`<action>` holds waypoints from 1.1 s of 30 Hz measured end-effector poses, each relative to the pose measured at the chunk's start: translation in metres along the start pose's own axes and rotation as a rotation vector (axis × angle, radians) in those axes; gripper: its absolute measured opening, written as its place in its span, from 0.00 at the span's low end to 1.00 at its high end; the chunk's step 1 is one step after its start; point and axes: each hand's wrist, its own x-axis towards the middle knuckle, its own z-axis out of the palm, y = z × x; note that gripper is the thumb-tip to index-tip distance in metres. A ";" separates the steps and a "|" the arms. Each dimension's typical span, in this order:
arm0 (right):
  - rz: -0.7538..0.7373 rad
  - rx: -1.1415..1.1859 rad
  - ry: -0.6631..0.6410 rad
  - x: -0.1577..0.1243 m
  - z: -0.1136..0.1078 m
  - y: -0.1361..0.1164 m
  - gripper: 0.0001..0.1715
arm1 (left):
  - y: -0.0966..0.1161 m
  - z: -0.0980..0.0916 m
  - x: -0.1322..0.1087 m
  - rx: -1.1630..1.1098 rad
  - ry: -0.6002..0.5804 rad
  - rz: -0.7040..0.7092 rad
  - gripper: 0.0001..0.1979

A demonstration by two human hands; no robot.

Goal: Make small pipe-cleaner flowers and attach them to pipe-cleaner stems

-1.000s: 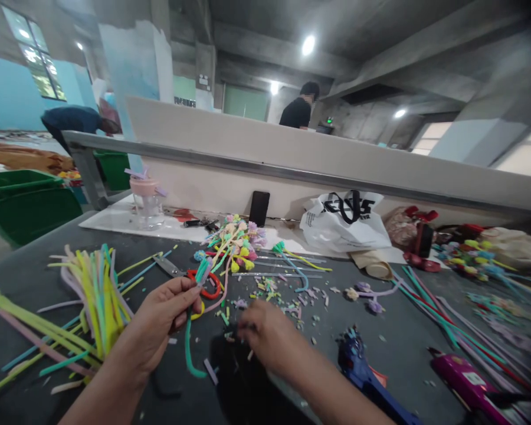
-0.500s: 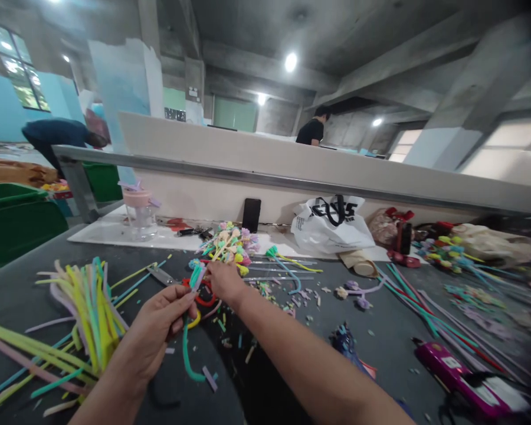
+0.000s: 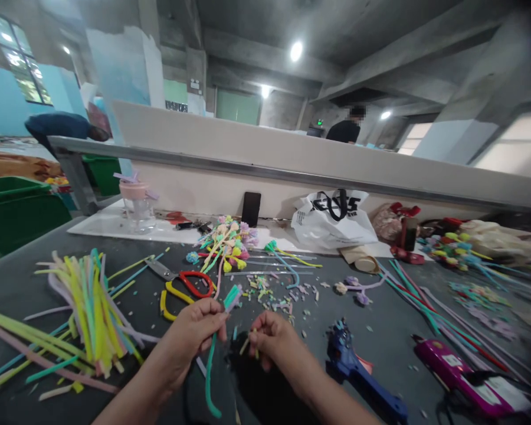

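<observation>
My left hand (image 3: 199, 330) is closed on a teal pipe cleaner (image 3: 212, 378). The folded teal top, with a lavender piece beside it, sticks up past the fingertips, and a long tail hangs below the hand. My right hand (image 3: 277, 341), apart from the left, pinches a thin pale-yellow piece of pipe cleaner (image 3: 245, 345). Beyond my left hand lie scissors (image 3: 177, 284) with one red and one yellow handle, blades parted. Past them rests a bunch of pipe-cleaner flowers (image 3: 228, 242).
A heap of pipe cleaners (image 3: 84, 313) lies at the left. Small clippings (image 3: 269, 292) litter the middle. On the right are a blue glue gun (image 3: 358, 372) and a magenta device (image 3: 460, 375). Behind stand a phone (image 3: 251, 209), a cup (image 3: 137, 206) and a white bag (image 3: 331, 218).
My right hand has drawn away from the teal bundle, down and to the right, now pinching a pale-yellow piece. My left hand has shifted right and down with the teal pipe cleaner.
</observation>
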 end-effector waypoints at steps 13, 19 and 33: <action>-0.110 -0.066 0.036 -0.008 -0.011 0.007 0.09 | -0.011 0.019 -0.007 0.545 0.164 0.154 0.07; -0.047 0.436 -0.124 -0.012 -0.007 -0.002 0.25 | -0.007 0.026 -0.015 0.695 0.091 0.201 0.07; -0.052 0.521 -0.085 -0.017 -0.009 -0.007 0.14 | -0.012 0.031 -0.014 0.632 -0.009 0.159 0.06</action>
